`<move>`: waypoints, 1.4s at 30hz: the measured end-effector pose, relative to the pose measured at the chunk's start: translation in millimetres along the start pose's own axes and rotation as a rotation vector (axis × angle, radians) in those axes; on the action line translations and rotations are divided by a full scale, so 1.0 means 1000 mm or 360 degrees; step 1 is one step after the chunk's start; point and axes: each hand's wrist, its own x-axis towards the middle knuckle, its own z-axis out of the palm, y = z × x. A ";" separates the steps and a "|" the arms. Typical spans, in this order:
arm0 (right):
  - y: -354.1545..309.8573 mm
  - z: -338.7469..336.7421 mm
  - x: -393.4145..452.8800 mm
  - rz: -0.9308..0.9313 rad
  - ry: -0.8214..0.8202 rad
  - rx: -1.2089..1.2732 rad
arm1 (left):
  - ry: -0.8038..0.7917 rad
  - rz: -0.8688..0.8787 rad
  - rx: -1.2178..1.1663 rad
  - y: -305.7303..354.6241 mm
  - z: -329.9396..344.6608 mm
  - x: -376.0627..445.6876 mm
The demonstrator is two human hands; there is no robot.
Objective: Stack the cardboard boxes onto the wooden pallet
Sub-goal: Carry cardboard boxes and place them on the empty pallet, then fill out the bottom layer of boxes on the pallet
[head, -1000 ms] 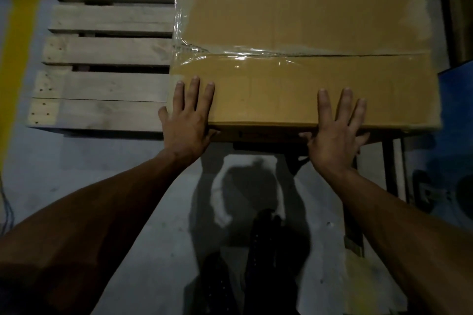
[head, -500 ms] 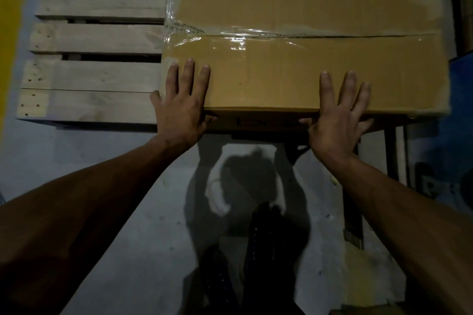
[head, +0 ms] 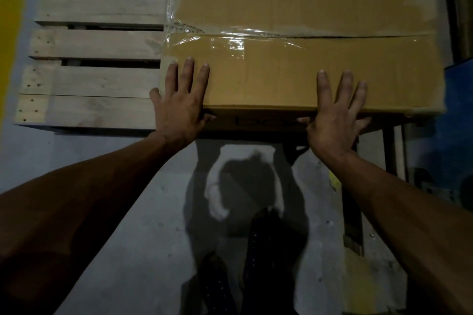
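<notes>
- Head view, hands: your left hand (head: pixel 179 105) lies flat, fingers straight and spread, over the near left corner of the cardboard box (head: pixel 302 41); your right hand (head: pixel 335 112) lies flat likewise on the near edge further right, thumb hooked below the rim. Neither hand grips anything.
- Relation: the box lies straight ahead of both palms, its long axis across your view, left to right. Both hands sit on the same near edge, so neither is nearer.
- Position: the box rests on the right part of the wooden pallet (head: pixel 97 79), with its near edge at or slightly past the pallet's front. Bare slats show to its left.
- Judgement: a level push away from you would seat it.
- Change: against the earlier frames, hands hold the same places; the box sits lower in view.
</notes>
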 end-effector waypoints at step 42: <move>-0.085 -0.218 -0.300 -0.0396 -0.0945 0.0217 | -0.0557 -0.0819 -0.0564 -0.025 -0.234 -0.355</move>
